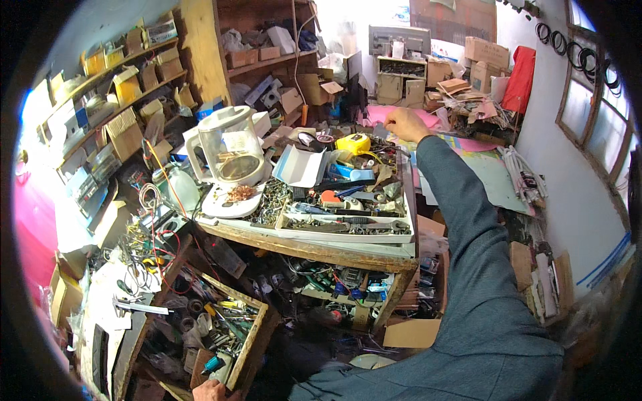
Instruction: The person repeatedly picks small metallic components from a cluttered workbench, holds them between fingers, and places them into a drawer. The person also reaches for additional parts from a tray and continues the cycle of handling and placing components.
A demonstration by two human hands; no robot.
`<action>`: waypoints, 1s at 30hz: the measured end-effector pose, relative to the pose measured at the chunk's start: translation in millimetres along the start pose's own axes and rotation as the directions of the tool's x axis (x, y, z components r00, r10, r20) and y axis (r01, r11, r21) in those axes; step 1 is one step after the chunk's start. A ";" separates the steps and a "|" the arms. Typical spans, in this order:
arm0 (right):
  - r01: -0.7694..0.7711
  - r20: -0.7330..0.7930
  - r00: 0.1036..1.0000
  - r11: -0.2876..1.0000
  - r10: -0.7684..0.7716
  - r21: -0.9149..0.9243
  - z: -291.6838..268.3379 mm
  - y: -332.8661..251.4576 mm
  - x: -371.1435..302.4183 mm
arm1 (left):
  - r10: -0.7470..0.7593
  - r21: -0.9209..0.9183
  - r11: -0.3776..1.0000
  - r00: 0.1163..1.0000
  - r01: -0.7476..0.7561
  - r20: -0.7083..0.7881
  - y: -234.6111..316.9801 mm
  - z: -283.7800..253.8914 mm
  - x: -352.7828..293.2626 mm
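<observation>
My right arm, in a dark grey sleeve, stretches to the far end of the cluttered workbench (304, 248). There my right hand (409, 125) is closed, fingertips pinched downward; whatever they hold is too small to make out. Nearest it are a yellow tape measure (354, 144) and a pink sheet (428, 121). At the lower edge, partly cut off, my left hand (210, 391) curls over the near edge of an open wooden drawer (259, 315). Inside the drawer, a teal-handled tool (214, 364) lies close to that hand, among pliers and screwdrivers.
On the bench stand a clear jug (231, 144), a white tray of tools (344, 234) and a heap of screws (271, 200). Shelves of small boxes (127, 87) line the left. Cardboard boxes (485, 63) and a red cloth (519, 80) are at the back right.
</observation>
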State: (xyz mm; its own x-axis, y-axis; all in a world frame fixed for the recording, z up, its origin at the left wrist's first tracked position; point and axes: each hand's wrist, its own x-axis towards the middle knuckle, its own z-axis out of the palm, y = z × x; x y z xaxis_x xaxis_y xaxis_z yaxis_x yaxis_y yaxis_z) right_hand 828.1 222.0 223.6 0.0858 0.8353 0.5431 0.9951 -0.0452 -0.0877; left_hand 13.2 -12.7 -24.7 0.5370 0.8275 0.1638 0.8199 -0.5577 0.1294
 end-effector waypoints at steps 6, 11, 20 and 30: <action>-0.027 0.081 0.996 1.000 0.027 0.005 53.3 11.4 14.1 | -0.024 0.050 0.998 0.999 0.025 -0.025 44.8 -37.5 16.7; 0.010 0.115 0.993 0.998 -0.004 -0.054 69.8 15.6 11.7 | -0.065 0.035 0.997 0.998 0.065 -0.012 58.0 -46.8 21.0; 0.026 -0.018 1.000 0.992 -0.024 0.122 55.6 10.4 -1.3 | -0.084 0.070 0.994 0.996 0.081 0.036 65.8 -48.9 21.3; 0.148 -0.197 0.978 0.896 -0.070 0.419 18.9 -24.8 22.7 | 0.052 0.120 0.991 0.998 -0.055 0.029 17.3 -36.9 9.3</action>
State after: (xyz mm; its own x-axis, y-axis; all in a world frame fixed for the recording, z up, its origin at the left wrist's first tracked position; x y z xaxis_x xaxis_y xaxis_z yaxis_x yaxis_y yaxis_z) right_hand 804.5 252.4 222.3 0.0242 0.7124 0.7014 0.8836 0.3129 -0.3483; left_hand 25.0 -17.1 15.2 0.5842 0.7990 0.1423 0.8071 -0.5904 0.0022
